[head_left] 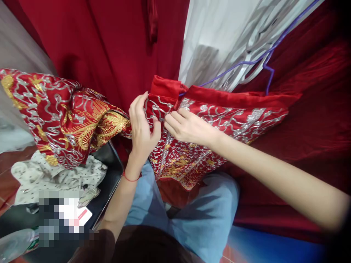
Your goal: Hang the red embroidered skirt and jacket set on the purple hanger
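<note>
A red skirt-like garment (219, 120) with silver and gold embroidery hangs by its plain red waistband from a purple hanger (270, 69). My left hand (144, 126) is at the left part of the garment, just below the band, fingers behind the cloth and thumb in front. Beside it, my right hand (181, 126) pinches the cloth near the opening in the band. The fingertips of both hands are partly hidden. Another embroidered red and gold piece (79, 120) lies bunched to the left.
A black chair (111, 164) at the lower left holds a dotted white cloth (63, 175) and a white card (84, 216). A plastic bottle (18, 243) lies at the corner. Red curtains (109, 40) and white hangers (248, 60) are behind.
</note>
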Demonstrator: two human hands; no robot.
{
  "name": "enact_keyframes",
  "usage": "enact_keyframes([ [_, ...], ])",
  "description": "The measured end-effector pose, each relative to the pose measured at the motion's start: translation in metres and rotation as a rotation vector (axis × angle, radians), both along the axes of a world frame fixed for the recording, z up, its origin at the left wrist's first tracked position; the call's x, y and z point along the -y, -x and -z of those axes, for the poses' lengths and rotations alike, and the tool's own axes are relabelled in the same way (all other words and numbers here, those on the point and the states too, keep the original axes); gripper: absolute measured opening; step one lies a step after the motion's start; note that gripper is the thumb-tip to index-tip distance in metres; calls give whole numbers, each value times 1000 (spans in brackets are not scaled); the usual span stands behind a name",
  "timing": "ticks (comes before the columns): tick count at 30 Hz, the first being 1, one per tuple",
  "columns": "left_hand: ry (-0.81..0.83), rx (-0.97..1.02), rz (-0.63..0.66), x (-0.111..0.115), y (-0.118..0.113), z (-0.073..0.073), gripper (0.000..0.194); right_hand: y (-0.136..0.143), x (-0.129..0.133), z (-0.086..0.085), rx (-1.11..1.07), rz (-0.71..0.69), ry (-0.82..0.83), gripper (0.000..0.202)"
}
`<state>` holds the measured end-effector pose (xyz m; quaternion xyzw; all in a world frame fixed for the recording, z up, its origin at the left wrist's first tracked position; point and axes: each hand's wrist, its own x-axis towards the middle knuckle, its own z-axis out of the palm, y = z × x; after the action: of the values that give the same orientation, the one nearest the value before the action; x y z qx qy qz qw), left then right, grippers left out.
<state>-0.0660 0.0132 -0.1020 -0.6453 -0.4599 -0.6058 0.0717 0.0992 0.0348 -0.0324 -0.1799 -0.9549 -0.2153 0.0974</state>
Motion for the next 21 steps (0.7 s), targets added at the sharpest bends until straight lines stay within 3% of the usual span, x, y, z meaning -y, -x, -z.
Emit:
enact_keyframes([
  [3,-19,81,-108,14,-10,17,34,-4,5,3,40,89,-201,33],
  [5,22,55,-112,18,-18,27,23,-6,7,5,40,116,-300,30],
  [9,119,-61,-99,14,-28,34,17,-8,18,9,-6,41,-378,26],
  [13,153,-134,-136,13,-29,27,15,-10,34,9,-49,-35,-373,23],
  [19,487,-266,-79,28,-32,6,13,-14,38,8,-61,-60,-440,19],
  [21,530,-291,-66,31,-33,-2,13,-14,35,8,-78,-34,-473,19],
])
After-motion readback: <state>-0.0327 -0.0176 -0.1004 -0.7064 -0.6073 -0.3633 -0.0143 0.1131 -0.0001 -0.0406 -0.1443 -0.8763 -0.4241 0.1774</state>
